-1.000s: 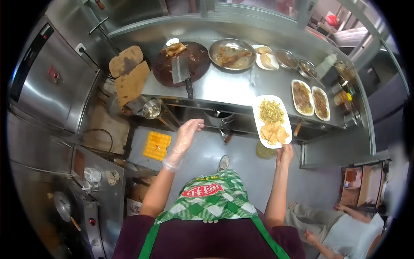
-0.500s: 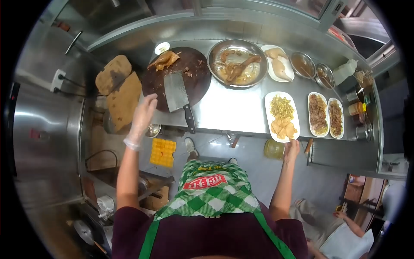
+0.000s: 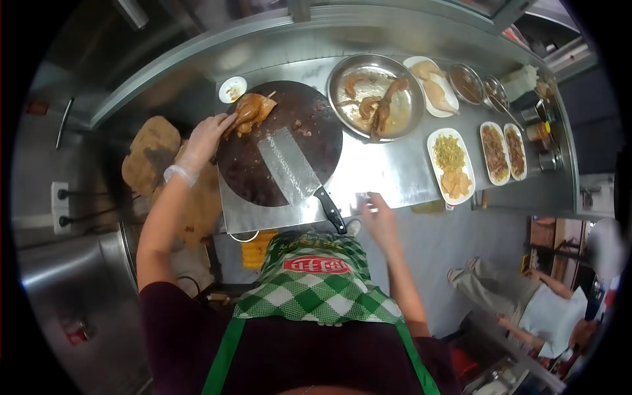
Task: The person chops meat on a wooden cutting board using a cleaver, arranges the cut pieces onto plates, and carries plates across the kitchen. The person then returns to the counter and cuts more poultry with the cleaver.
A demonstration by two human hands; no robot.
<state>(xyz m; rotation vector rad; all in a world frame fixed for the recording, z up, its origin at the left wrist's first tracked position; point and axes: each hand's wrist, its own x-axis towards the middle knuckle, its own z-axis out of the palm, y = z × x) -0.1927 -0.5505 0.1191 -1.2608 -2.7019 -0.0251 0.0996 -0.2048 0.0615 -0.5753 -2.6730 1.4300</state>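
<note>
My left hand, in a clear plastic glove, has its fingers on the near left end of a glossy brown cooked poultry leg. The leg lies on a round dark chopping board, and the fingertips are partly hidden against it. A cleaver rests flat on the board, its black handle sticking out over the counter's front edge. To the right of that handle is my right hand, apart from it and smeared by motion. Small meat scraps lie on the board.
A steel pan with cooked pieces stands behind the counter's middle. A white plate of chopped greens and pale slices, two narrow meat plates, and sauce bowls sit to the right. A small white dish is behind the board. Another person is lower right.
My left hand has moved up and onto the poultry leg. My right hand has left the plate of greens and slices and moved left towards the cleaver handle. The view has shifted.
</note>
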